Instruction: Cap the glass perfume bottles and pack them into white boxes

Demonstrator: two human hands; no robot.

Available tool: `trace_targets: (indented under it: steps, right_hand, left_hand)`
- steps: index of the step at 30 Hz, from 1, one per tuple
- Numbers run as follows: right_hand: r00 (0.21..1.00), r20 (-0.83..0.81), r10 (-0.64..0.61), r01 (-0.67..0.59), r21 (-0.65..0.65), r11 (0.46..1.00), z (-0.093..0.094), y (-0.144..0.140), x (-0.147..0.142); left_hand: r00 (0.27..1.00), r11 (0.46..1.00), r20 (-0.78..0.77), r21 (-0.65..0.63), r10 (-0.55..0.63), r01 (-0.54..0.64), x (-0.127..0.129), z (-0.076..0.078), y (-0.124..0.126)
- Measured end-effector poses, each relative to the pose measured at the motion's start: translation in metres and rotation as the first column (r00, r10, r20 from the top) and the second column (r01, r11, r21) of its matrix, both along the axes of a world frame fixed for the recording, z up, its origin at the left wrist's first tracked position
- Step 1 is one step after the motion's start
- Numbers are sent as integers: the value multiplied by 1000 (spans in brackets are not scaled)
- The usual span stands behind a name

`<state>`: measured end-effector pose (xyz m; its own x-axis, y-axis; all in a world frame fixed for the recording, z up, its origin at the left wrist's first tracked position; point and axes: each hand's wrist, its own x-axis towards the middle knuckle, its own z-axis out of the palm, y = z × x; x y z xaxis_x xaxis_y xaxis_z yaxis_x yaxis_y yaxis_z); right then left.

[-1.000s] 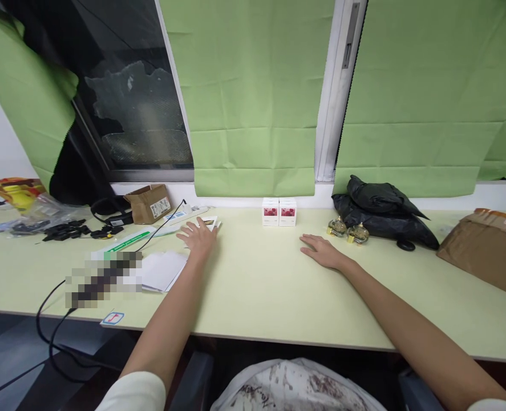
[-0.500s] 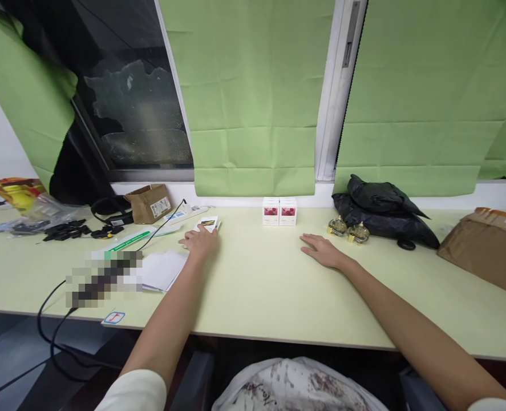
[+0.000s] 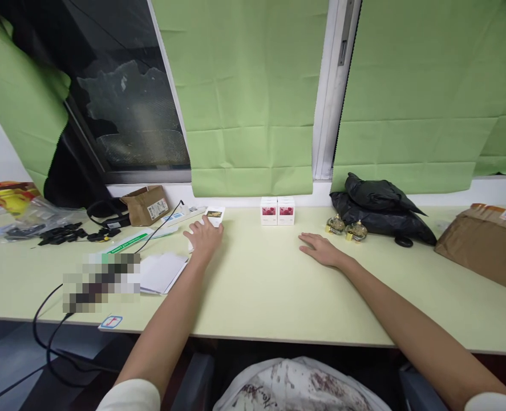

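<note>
My left hand (image 3: 205, 238) lies palm down with spread, slightly bent fingers over a white card (image 3: 218, 218) that bears a small dark and yellow picture. The card pokes out beyond the fingertips; the hand hides its near part. A white edge also shows left of the palm. My right hand (image 3: 319, 249) rests flat on the table with its fingers stretched, holding nothing. Closest to it are two ornate gold and glass pieces (image 3: 356, 231). Two white boxes with pink-red pictures (image 3: 286, 212) stand side by side between the hands, farther back.
White papers (image 3: 161, 273) lie left of my left forearm, near a black cable. A brown open carton (image 3: 145, 205) and a white power strip (image 3: 188, 214) sit behind. On the right are black plastic bags (image 3: 381, 214) and a brown parcel (image 3: 486, 245). Green curtains hang behind the table (image 3: 261, 291).
My left hand has moved slightly right and away from me, its fingers more spread. The white card has shifted the same way. My right hand stays in place. The view has turned slightly.
</note>
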<state>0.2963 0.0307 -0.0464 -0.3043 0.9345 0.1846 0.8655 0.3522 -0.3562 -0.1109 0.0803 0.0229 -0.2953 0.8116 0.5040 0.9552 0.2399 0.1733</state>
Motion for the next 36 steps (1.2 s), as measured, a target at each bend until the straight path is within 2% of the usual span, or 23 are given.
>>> trace_targets:
  steps: [2,4,7,10,15,21,24,26,31,33,36]
  right_hand:
    - [1000,-7,1,-1,8,1000,-1,0,0]
    - [1000,-19,1,0,18,1000,-2,0,1]
    - [999,-40,-3,4,31,1000,-3,1,1]
    - [998,-58,-1,4,55,998,-5,1,1]
    - [991,-129,30,-12,135,991,1,-1,-1]
    - [970,-242,40,1,169,986,16,-15,-18]
    - [944,-316,89,-38,163,986,20,-22,-29]
    - [931,-346,119,-65,163,984,21,-23,-34]
    - [946,-319,56,-7,154,988,18,-16,-35]
    - [950,-311,26,22,150,988,15,-12,-32]
    - [943,-332,0,54,151,987,8,-8,-26]
  left_hand:
    - [993,990,-34,76,-114,116,14,5,-7]
    - [960,957,-18,73,-280,280,31,7,-16]
    - [838,840,69,20,-542,542,60,3,-31]
    - [723,730,145,-10,-676,684,84,-6,-44]
    - [674,676,204,-70,-710,734,101,-21,-54]
    - [673,666,148,-101,-724,739,107,-33,-51]
    - [651,645,122,-95,-749,759,111,-34,-53]
    - [608,601,123,-92,-784,794,111,-32,-56]
    - [397,392,261,-72,-880,917,105,-27,-57]
    - [366,366,289,-55,-885,929,101,-28,-54]
    - [362,361,265,-55,-894,931,95,-30,-48]
